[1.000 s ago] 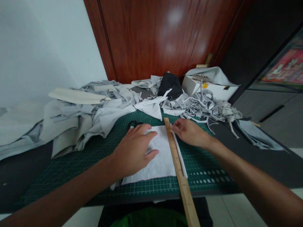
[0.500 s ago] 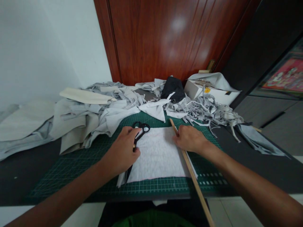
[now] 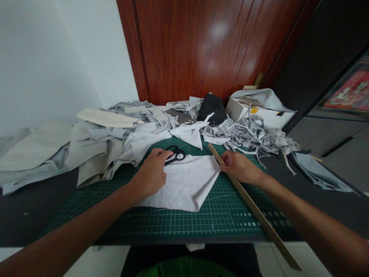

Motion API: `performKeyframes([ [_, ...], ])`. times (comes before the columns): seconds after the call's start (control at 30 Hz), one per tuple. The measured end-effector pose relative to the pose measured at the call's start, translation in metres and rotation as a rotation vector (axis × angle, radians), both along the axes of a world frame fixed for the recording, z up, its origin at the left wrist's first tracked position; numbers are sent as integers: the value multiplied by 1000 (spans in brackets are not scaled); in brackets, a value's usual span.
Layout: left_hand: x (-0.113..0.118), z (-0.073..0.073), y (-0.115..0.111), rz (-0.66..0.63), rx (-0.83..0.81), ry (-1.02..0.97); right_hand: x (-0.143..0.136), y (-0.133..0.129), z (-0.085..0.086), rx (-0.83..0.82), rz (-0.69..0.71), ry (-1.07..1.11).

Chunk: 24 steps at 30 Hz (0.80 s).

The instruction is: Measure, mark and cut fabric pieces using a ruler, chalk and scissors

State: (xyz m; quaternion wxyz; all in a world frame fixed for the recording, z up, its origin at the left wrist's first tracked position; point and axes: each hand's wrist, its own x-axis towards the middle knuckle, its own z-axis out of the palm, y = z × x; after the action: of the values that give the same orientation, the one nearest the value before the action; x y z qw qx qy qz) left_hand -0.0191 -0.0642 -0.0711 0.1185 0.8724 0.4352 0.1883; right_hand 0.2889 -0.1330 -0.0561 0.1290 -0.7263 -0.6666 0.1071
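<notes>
My left hand (image 3: pixel 150 175) is closed around black-handled scissors (image 3: pixel 170 162), with the finger loops showing beyond its fingertips and the blades hidden. Beneath that hand lies a pale grey cloth (image 3: pixel 184 184), whose near right corner is curled over. My right hand (image 3: pixel 238 167) grips a long wooden ruler (image 3: pixel 255 208) near its far end. Its fingertips also meet the cloth's far right corner; whether they pinch it I cannot tell. The ruler slants to the right, and its near end sticks out past the table edge.
A green cutting mat (image 3: pixel 178 227) covers the middle of the dark table (image 3: pixel 37 204). Fabric pieces (image 3: pixel 95 154) heap along the left and back. Cord-like scraps (image 3: pixel 259 134), a black cloth (image 3: pixel 211 109) and a white box (image 3: pixel 268 117) lie at the back right.
The ruler has come off the cloth's right side and swung to the right at its near end. The cloth has shifted left, its near right corner now curled. My right hand moved slightly right.
</notes>
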Motion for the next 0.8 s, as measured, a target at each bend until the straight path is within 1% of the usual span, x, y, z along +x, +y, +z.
performKeyframes([
  [0.07,1,-2,7,-7,11,-5,3,2,8,40,29,40],
  [0.13,1,-4,14,-32,24,-12,6,5,19,59,86,74],
  [0.2,0,-4,20,-80,22,-19,8,8,29,53,157,96],
  [0.27,0,-2,25,-156,0,-20,8,11,34,30,229,104],
  [0.33,1,1,31,-244,-26,-13,7,10,33,-27,313,149],
  [0.43,6,6,41,-357,-42,4,2,1,24,-168,419,316],
  [0.53,16,8,54,-466,-21,14,-5,-14,15,-272,430,458],
  [0.63,31,6,64,-564,4,22,-13,-32,11,-319,436,436],
  [0.67,37,6,66,-576,14,26,-16,-38,11,-326,451,401],
  [0.73,47,6,63,-548,61,20,-22,-49,12,-319,488,341],
  [0.8,51,7,51,-484,106,-9,-28,-59,14,-306,526,308],
])
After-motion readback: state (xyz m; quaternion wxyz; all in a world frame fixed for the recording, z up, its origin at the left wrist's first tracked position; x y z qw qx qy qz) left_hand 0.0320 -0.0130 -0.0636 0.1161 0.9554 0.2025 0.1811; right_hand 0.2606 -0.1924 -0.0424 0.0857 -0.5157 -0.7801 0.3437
